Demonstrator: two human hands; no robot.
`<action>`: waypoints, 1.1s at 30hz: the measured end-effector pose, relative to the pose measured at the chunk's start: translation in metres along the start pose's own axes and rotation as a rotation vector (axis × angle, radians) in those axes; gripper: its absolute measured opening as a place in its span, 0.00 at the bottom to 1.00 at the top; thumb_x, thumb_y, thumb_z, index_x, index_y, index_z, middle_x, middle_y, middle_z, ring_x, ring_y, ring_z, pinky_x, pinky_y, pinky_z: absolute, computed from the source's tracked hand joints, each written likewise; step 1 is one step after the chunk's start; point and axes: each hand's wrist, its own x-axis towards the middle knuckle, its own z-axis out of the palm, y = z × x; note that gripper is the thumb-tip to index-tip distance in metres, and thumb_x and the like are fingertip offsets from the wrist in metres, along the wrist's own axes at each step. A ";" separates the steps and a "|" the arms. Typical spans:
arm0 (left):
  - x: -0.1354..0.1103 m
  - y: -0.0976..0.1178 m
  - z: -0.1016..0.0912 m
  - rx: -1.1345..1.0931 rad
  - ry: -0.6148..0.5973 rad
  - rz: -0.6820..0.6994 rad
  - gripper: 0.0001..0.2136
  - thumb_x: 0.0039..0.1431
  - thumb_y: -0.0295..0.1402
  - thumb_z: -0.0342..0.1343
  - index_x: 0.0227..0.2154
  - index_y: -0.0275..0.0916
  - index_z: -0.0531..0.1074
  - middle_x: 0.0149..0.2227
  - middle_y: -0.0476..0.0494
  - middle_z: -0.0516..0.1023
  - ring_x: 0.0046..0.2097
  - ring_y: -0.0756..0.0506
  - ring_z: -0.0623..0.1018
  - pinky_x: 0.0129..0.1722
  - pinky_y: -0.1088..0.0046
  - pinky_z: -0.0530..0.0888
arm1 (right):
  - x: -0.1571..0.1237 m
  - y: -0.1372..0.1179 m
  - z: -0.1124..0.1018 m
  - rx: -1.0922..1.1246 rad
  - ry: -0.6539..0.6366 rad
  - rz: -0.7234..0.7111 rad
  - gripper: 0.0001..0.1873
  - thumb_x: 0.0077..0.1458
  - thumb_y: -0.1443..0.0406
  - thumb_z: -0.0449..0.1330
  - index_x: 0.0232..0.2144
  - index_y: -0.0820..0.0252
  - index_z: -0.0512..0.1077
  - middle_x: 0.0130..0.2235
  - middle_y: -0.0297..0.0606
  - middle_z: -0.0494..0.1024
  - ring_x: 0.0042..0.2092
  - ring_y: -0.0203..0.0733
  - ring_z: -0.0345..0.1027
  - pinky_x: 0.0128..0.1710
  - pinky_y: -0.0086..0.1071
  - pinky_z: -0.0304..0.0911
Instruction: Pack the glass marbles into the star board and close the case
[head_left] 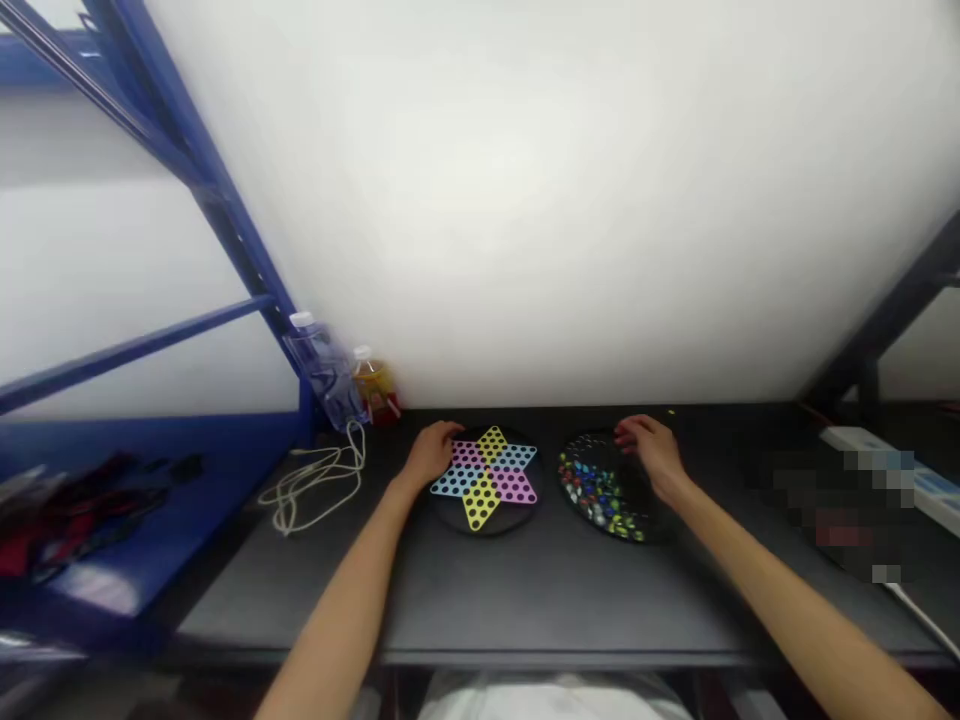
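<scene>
A round black board [487, 478] with a star of pink, yellow and blue holed fields lies on the dark table [525, 590]. My left hand [433, 450] rests on its far left rim, fingers curled over the edge. To the right lies a round black tray [604, 490] with several coloured marbles. My right hand [651, 448] hovers over the tray's far side, fingers bent down toward the marbles; what they hold, if anything, is too small to see.
Two plastic bottles [330, 375] stand at the back left by a blue shelf post [225, 215]. A white cable [315, 485] lies coiled left of the board. A white power strip [892, 465] sits at the far right.
</scene>
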 end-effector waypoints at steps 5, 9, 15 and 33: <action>-0.001 0.000 0.000 -0.012 0.022 0.009 0.15 0.62 0.28 0.46 0.41 0.39 0.78 0.41 0.42 0.79 0.43 0.45 0.77 0.48 0.67 0.72 | 0.045 0.015 0.004 -0.194 -0.190 -0.078 0.18 0.47 0.51 0.61 0.23 0.62 0.75 0.21 0.39 0.75 0.21 0.37 0.63 0.21 0.30 0.56; -0.002 0.003 0.000 -0.006 0.024 -0.001 0.14 0.62 0.29 0.46 0.41 0.39 0.78 0.41 0.42 0.79 0.43 0.44 0.77 0.47 0.68 0.72 | 0.050 0.029 0.016 -0.139 -0.272 -0.009 0.20 0.46 0.49 0.61 0.23 0.62 0.75 0.20 0.39 0.75 0.20 0.36 0.61 0.19 0.29 0.54; -0.001 0.005 -0.003 -0.016 0.017 -0.006 0.14 0.62 0.29 0.47 0.41 0.39 0.78 0.40 0.42 0.79 0.43 0.44 0.77 0.48 0.67 0.72 | 0.043 0.029 0.025 -0.184 -0.202 -0.011 0.18 0.44 0.50 0.62 0.19 0.60 0.74 0.18 0.37 0.75 0.20 0.36 0.62 0.21 0.29 0.55; -0.003 -0.001 -0.052 -0.064 -0.305 -0.130 0.13 0.45 0.36 0.61 0.36 0.40 0.80 0.33 0.45 0.80 0.34 0.44 0.78 0.34 0.73 0.72 | 0.041 0.025 0.020 -0.246 -0.242 -0.140 0.21 0.48 0.48 0.58 0.21 0.58 0.74 0.19 0.37 0.74 0.21 0.39 0.63 0.24 0.32 0.58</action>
